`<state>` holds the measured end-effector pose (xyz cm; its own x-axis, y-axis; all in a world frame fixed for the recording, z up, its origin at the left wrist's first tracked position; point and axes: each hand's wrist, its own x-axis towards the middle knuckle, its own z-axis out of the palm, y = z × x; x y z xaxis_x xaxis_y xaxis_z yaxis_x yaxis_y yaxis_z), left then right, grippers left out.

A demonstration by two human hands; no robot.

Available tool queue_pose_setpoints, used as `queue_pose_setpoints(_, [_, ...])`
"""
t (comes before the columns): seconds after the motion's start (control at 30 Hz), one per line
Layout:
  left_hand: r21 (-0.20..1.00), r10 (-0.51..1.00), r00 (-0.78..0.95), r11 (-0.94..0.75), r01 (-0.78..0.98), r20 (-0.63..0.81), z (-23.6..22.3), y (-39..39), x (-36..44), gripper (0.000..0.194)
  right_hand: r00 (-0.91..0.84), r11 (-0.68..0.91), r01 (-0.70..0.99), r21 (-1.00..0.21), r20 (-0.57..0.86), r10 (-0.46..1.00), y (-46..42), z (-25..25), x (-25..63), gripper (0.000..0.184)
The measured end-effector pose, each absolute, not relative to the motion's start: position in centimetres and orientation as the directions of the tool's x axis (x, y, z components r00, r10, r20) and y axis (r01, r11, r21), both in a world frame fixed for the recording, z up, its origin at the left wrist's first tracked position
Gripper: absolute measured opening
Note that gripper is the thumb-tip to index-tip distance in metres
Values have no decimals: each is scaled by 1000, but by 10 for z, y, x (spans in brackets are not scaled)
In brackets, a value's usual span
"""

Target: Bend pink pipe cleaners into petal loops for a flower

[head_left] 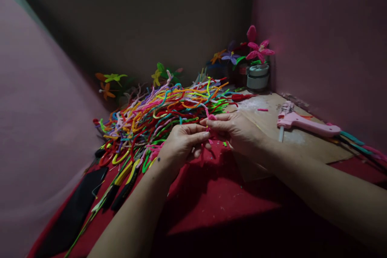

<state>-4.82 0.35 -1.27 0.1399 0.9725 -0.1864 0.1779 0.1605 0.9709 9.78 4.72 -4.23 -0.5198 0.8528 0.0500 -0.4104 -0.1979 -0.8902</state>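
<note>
My left hand (pixel 181 143) and my right hand (pixel 236 129) meet over the red cloth (pixel 229 201), both pinching a pink pipe cleaner (pixel 211 117) between fingertips. The pink piece curls up just above my right thumb and runs down between the two hands. Right behind the hands lies a big heap of pipe cleaners (pixel 163 109) in many colours.
A pink glue gun (pixel 305 124) lies on a brown board (pixel 290 141) to the right. Finished pipe-cleaner flowers (pixel 256 50) stand in a grey pot (pixel 257 76) in the corner; more flowers (pixel 110 82) lean at the back left. Pink walls close in on both sides. Black strips (pixel 72 213) lie at the left.
</note>
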Motion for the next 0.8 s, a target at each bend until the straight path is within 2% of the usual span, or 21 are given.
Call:
queue_pose_setpoints(0.23, [961, 970, 158, 144, 236, -184, -16, 3, -45, 22, -483, -146, -382, -913, 63, 873, 44, -40, 97, 19])
queue_pose_setpoints(0.5, [966, 946, 217, 213, 146, -241, -13, 2, -47, 23, -467, -88, -402, -911, 122, 876, 47, -48, 95, 21])
queue_pose_setpoints(0.63, [966, 950, 228, 168, 195, -211, -12, 1, -45, 25, -443, -107, -419, -902, 101, 891, 48, -48, 95, 23])
queue_pose_setpoints(0.8, [975, 973, 164, 132, 177, -161, -11, 1, -40, 16, -409, -105, -433, -895, 91, 908, 48, -47, 95, 23])
